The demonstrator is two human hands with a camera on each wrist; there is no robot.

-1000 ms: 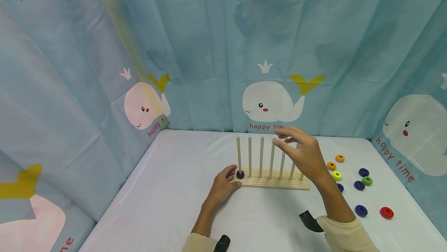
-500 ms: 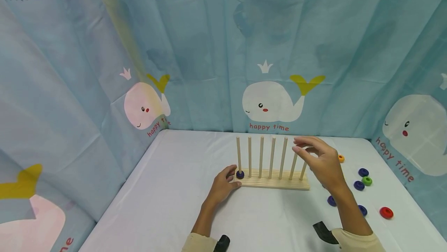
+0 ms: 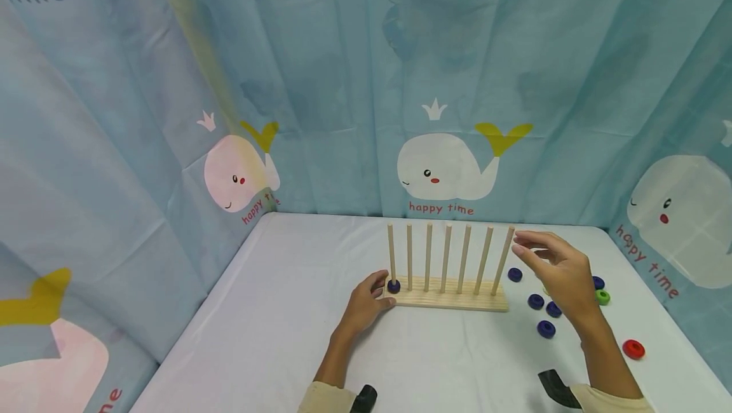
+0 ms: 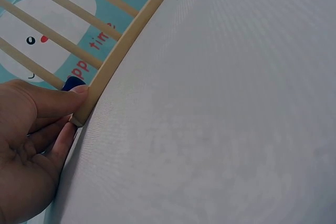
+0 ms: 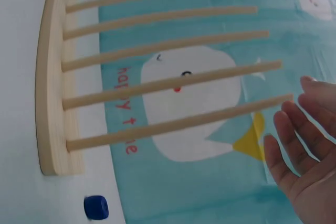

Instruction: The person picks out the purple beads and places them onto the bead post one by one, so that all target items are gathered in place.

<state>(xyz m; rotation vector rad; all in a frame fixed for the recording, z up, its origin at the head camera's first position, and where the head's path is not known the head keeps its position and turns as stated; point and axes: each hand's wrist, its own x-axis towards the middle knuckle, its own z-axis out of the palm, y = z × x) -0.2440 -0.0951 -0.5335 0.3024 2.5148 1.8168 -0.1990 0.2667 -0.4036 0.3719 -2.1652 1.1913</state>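
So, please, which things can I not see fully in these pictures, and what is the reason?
Head: part of a loose blue ring, behind the right hand.
Left wrist: part of the threaded blue ring, behind the left hand.
Left wrist: the tops of the pegs, cut off by the picture's edges.
Left wrist: the base's far end, cut off by the top edge.

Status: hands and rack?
Left hand grips peg rack, left end. Right hand empty, near rightmost peg. Blue ring on leftmost peg. Other pegs unobstructed.
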